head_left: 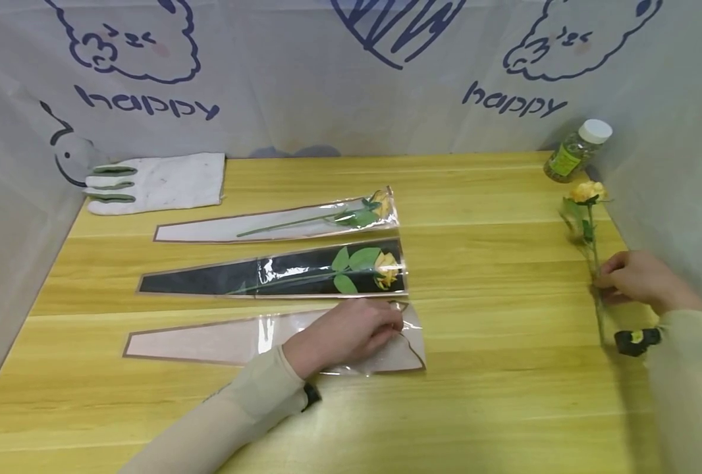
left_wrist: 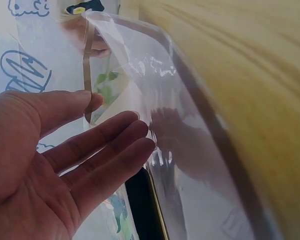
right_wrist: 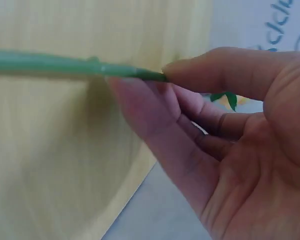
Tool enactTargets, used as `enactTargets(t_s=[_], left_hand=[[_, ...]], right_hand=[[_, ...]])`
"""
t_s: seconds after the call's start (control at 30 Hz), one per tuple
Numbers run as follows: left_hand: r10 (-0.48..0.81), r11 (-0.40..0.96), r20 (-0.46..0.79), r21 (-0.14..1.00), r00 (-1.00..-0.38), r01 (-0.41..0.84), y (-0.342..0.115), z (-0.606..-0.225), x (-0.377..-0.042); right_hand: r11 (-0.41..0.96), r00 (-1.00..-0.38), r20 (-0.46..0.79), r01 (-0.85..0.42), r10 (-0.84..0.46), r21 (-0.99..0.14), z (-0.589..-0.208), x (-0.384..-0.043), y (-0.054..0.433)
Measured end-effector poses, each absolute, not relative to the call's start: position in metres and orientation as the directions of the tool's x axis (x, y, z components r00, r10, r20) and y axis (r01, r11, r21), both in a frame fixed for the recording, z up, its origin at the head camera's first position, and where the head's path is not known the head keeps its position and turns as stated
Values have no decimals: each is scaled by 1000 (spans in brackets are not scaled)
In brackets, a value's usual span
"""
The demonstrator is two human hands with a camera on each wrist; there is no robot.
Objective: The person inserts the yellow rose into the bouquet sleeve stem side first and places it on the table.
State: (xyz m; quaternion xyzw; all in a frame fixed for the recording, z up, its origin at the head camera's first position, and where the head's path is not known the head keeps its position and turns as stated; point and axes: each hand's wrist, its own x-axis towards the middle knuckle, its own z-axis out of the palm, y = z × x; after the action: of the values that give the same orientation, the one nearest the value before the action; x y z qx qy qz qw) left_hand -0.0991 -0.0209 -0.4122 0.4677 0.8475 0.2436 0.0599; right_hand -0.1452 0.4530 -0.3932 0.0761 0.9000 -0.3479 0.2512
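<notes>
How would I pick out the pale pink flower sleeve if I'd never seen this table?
On the wood-grain table, left of centre in the head view, find the black-backed flower sleeve. The pale pink flower sleeve lies beside it, nearer the person, its wide end pinched by the left hand. Its pink backing sets it apart from that one and the white-backed sleeve beyond.

Well apart, the left hand (head_left: 349,331) and right hand (head_left: 640,280) both pinch with the thumb.
</notes>
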Motion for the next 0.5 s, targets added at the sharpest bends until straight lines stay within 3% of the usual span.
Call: enactTargets(t_s=[0.33,0.5], left_hand=[[820,447,130,464,-557,765,-22,-413,-99],[823,435,141,468,-551,769,-21,-415,-99]], right_hand=[[559,-938,-323,205,-121,-804,-388,-133,424],[342,-967,-229,177,-116,-923,-386,-128,414]])
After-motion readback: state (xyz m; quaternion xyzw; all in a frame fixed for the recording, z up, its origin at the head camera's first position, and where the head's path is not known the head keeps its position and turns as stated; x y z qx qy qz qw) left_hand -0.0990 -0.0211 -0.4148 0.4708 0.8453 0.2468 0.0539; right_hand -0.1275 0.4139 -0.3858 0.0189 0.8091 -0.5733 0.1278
